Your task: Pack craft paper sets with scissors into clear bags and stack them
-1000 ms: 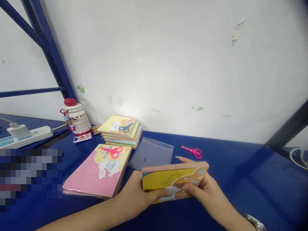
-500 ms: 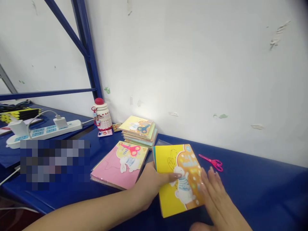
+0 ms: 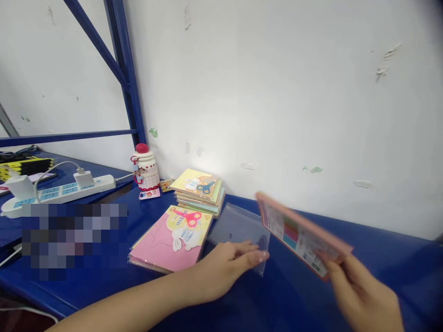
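1. Your right hand (image 3: 362,295) grips the craft booklet (image 3: 302,235), held up just right of the clear plastic sleeve (image 3: 235,226), not in it yet.
2. Your left hand (image 3: 224,272), grip open, rests on the sleeve, which lies flat on the blue worktop (image 3: 374,258).

Two hands (image 3: 224,272) (image 3: 363,293), one book (image 3: 301,235), one plastic sleeve (image 3: 238,228).

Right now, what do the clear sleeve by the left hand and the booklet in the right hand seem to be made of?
The sleeve by the left hand looks like thin clear plastic film: the blue tabletop shows through it with a slight sheen. The booklet in the right hand seems printed paper or card; its thick pink edge suggests stacked sheets, though blur hides detail.
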`<state>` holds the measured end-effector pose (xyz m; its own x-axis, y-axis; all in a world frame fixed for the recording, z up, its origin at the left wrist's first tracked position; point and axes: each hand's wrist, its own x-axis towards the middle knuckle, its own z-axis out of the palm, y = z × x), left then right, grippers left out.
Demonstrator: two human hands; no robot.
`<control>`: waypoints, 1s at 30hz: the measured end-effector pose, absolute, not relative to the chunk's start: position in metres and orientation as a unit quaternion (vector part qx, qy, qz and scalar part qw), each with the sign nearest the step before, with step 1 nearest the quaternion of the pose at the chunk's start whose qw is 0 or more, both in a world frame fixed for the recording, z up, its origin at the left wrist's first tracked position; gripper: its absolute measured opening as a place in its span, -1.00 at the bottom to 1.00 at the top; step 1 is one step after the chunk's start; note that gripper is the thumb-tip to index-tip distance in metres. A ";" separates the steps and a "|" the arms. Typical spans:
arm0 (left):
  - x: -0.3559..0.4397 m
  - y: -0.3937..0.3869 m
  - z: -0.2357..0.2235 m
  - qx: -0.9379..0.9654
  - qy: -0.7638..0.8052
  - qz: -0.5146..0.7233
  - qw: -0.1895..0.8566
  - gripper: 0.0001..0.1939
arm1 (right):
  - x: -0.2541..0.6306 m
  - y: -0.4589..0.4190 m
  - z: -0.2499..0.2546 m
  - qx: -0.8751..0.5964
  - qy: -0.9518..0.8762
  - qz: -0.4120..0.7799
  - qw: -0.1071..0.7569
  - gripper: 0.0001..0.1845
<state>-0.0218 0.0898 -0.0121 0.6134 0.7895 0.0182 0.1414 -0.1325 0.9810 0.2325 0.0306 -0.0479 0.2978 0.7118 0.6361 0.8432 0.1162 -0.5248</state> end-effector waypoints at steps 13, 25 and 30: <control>-0.020 0.114 -0.044 0.921 0.380 0.044 0.069 -0.41 | 0.265 0.060 -0.025 -0.487 -0.158 0.503 0.696 -0.76; -0.019 0.109 -0.040 0.948 0.292 0.060 0.108 -0.27 | 0.258 0.056 -0.018 -0.465 -0.129 0.554 0.679 -0.65; -0.019 0.114 -0.046 0.956 0.274 0.042 0.091 -0.47 | 0.258 0.056 -0.022 -0.462 -0.133 0.562 0.673 -0.65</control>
<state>-0.0189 0.1135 -0.0458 0.8461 0.5322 0.0295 0.5171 -0.8329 0.1972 0.2577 0.0562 -0.0224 0.3322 0.8792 -0.3416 -0.6337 -0.0602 -0.7712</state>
